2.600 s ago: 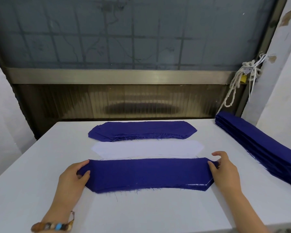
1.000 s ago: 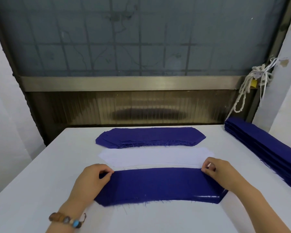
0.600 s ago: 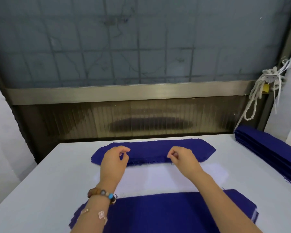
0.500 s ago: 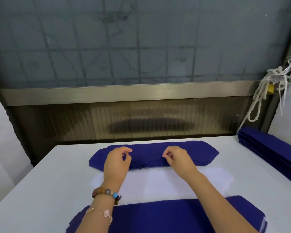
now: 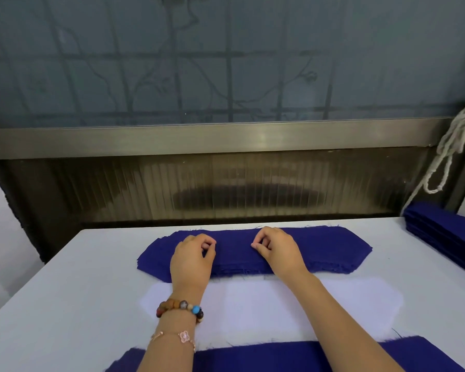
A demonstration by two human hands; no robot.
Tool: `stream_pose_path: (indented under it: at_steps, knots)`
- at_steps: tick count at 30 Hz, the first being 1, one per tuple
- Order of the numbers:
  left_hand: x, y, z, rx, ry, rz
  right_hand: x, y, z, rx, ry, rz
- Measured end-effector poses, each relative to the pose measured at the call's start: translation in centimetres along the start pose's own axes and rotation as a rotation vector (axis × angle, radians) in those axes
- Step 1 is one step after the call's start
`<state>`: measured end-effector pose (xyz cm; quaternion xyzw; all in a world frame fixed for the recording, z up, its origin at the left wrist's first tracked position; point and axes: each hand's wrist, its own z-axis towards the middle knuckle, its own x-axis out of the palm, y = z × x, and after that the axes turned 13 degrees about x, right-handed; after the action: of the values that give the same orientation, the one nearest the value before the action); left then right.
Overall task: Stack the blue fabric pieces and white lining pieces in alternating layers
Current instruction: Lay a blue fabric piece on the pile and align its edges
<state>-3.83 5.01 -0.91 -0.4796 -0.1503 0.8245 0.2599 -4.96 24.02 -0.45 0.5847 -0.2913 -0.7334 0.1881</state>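
Note:
A pile of blue fabric pieces (image 5: 333,251) lies at the far side of the white table (image 5: 65,304). Both my hands are on its middle. My left hand (image 5: 192,257) and my right hand (image 5: 277,251) each have thumb and forefinger pinched together on the top blue piece, the other fingers curled. Nearer to me lies the pile of white lining pieces (image 5: 266,310), crossed by both forearms. The layered stack with a blue piece on top (image 5: 253,355) shows at the bottom edge, partly out of frame.
Another thick stack of blue pieces (image 5: 446,232) lies along the table's right edge. Behind the table runs a metal rail under a dark window (image 5: 226,140). A white rope (image 5: 446,154) hangs at the right. A white wall stands at the left.
Both hands left the near stack, reached over the white lining to the far blue pile, and now pinch at its top. The view tilted upward.

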Motion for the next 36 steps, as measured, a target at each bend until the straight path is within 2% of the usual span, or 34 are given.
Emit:
stream_pose_path:
  at_steps: [7,12,16,21,24,30,36]
  knots:
    - [-0.4,0.4,-0.3,0.024,-0.037,-0.001,0.3,-0.3,-0.1,-0.037,-0.049,-0.008]
    - [-0.7,0.9,-0.1,-0.158,-0.005,0.239,0.3,-0.4,-0.4,-0.070,-0.088,-0.054]
    - [-0.8,1.2,-0.3,-0.302,0.019,0.243,0.3,-0.2,-0.5,-0.097,-0.078,-0.102]
    - [-1.0,1.2,-0.2,-0.374,-0.035,0.247,0.2,-0.3,-0.5,-0.098,-0.063,-0.104]
    - [-1.3,1.4,-0.1,-0.380,-0.107,0.194,0.1,-0.3,-0.5,-0.084,-0.057,-0.076]
    - [-1.9,1.0,-0.1,-0.341,-0.374,0.051,0.0,-0.3,-0.5,-0.070,-0.052,-0.043]
    - [-1.7,1.8,0.0,-0.377,-0.437,-0.007,0.0,-0.3,-0.6,-0.069,-0.057,-0.037]
